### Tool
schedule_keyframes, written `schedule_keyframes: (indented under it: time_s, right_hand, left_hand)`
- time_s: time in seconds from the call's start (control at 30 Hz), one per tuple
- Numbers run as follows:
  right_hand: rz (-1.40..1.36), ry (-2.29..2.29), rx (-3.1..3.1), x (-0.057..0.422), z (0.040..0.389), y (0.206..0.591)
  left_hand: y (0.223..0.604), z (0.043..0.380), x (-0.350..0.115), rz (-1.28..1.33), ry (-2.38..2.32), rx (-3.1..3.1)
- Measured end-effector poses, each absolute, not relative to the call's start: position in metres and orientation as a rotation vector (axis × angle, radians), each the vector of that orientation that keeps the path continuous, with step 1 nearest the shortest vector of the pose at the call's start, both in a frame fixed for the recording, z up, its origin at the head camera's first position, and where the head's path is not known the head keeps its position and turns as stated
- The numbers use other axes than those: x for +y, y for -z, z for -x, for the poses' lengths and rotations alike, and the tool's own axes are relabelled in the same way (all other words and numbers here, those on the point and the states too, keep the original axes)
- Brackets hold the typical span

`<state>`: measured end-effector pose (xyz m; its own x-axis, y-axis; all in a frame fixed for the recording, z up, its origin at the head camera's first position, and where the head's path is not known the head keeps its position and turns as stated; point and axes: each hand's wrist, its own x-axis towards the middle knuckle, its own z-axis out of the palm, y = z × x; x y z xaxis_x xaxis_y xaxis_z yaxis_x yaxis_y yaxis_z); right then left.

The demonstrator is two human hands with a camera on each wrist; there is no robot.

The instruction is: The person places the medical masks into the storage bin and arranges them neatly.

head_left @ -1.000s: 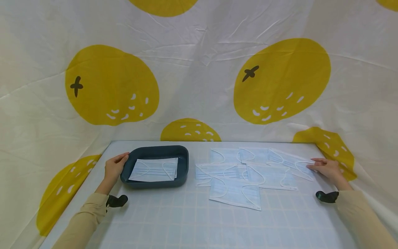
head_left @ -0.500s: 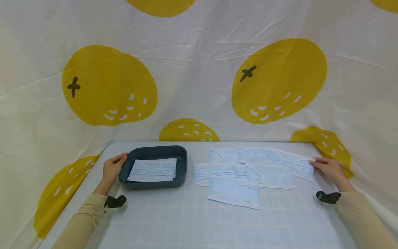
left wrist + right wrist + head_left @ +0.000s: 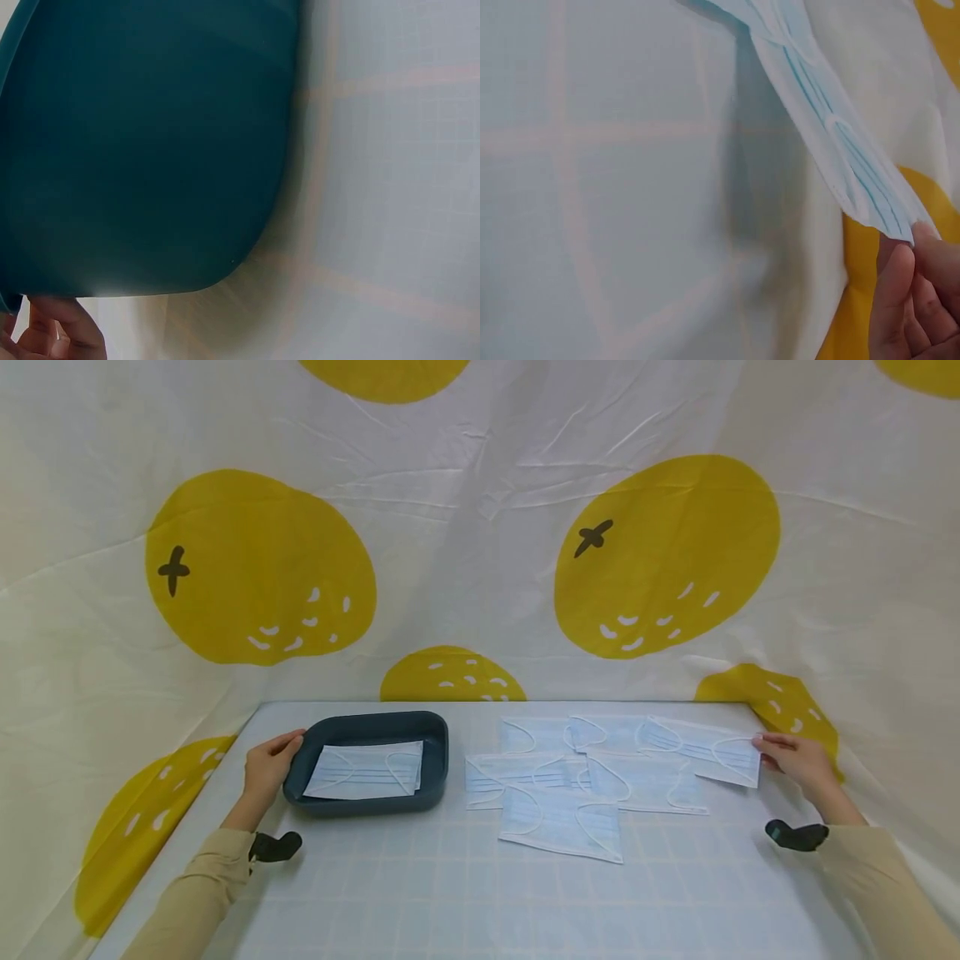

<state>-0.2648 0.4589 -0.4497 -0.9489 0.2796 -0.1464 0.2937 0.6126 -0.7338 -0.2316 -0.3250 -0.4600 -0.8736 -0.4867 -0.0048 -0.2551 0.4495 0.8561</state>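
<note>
My left hand (image 3: 266,772) grips the left rim of a dark blue-green tray (image 3: 367,807) on the table. Inside the tray lie light blue face masks (image 3: 367,770), stacked flat. In the left wrist view the tray's wall fills much of the picture, with a few fingers (image 3: 75,326) at its rim. At the far right, my right hand (image 3: 804,767) pinches the outer end of a pleated face mask (image 3: 705,752) between thumb and fingers. The right wrist view shows that end raised off the table, the mask (image 3: 844,154) slanting down toward its far end.
Several more face masks (image 3: 562,827) lie overlapping, flat on the checked tablecloth (image 3: 450,893), right of the tray. Behind the table hangs a pale curtain (image 3: 480,568) printed with yellow fruit, which also drapes along both sides.
My right hand has taken hold of the rightmost mask's end and raised it off the table. The left hand keeps its place at the tray. The head view has shifted slightly.
</note>
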Motion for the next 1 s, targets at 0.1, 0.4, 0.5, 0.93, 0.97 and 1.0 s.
schedule_keyframes:
  time_s: [0.1, 0.4, 0.5, 0.93, 0.97, 1.0]
  right_hand:
    - [-0.479, 1.288, 2.854, 0.458, 0.264, 0.446]
    - [-0.462, 1.324, 2.915, 0.458, 0.257, 0.436]
    - [-0.488, 1.334, 2.931, 0.459, 0.257, 0.433]
    - [-0.564, 1.304, 2.931, 0.451, 0.247, 0.409]
    - [-0.558, 1.298, 2.939, 0.450, 0.246, 0.407]
    - [-0.549, 1.298, 2.943, 0.449, 0.245, 0.406]
  left_hand:
    - [0.461, 0.232, -0.326, -0.644, 1.385, -2.459]
    - [0.462, 0.232, -0.325, -0.658, 1.377, -2.455]
    - [0.462, 0.232, -0.325, -0.663, 1.380, -2.458]
    - [0.461, 0.231, -0.325, -0.643, 1.386, -2.455]
    - [0.461, 0.231, -0.325, -0.645, 1.388, -2.457]
    - [0.461, 0.231, -0.325, -0.648, 1.392, -2.458]
